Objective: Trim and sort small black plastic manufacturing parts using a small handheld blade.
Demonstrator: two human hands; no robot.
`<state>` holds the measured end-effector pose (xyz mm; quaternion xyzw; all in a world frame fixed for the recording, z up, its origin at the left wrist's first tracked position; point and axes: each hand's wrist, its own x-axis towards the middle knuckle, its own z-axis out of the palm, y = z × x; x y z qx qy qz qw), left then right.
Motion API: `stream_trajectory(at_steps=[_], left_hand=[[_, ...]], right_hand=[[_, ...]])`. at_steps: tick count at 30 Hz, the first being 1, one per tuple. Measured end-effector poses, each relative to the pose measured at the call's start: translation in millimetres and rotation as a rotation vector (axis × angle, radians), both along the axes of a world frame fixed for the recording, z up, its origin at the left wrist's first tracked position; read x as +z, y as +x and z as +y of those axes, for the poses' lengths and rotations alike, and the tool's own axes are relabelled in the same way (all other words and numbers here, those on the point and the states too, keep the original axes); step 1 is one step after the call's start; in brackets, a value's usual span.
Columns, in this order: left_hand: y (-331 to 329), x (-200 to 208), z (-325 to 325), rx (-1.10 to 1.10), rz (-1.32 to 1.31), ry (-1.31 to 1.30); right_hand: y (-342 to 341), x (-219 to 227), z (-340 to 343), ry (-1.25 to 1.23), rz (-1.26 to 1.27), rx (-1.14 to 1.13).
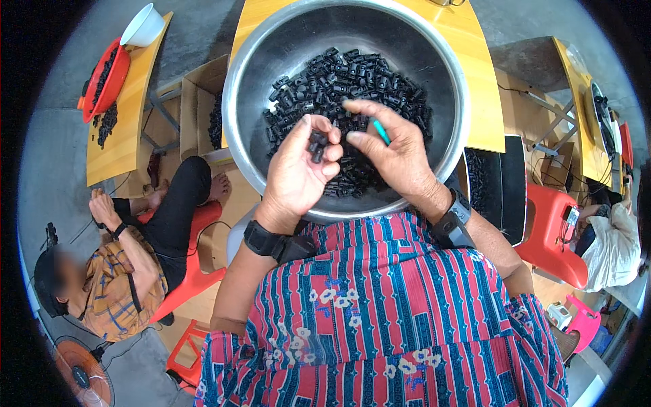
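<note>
A wide metal basin holds a heap of small black cylindrical plastic parts. Above the near half of the heap, my left hand is palm up, its fingers curled round a few black plastic parts. To its right, my right hand has a slim green stick-like tool held in it, the green end poking out by the index finger. Its thumb and index finger curve toward the left hand with a gap between their tips. Whatever the tool's other end looks like is hidden by the hand.
The basin rests on a yellow table. Boxes of black parts stand left and right below. Co-workers sit at left and far right. Red stools, a fan and a red basin are around.
</note>
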<state>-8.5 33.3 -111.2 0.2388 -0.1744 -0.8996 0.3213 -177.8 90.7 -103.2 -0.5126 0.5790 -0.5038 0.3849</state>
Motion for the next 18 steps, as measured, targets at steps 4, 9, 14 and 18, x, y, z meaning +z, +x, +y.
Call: stream_trajectory(at_steps=[4,9,14,18], left_hand=[[5.7,7.0,-12.4,0.023,-0.118,-0.132],[8.2,5.3,-27.2,-0.163,-0.521,-0.429],[-4.5,0.7,-24.3,-0.19,-1.143,-1.443],[-12.2,10.4,-18.5,-0.233,-1.32,-1.566]], right_hand=[[-8.3,0.0,-2.0,0.072,-0.07,-0.233],[-7.1,3.9,-0.5,0.075,-0.13,-0.247],[-9.1,3.1,0.4,0.032,-0.178,-0.257],[-8.7,4.4,1.5,0.089,-0.169,-0.226]])
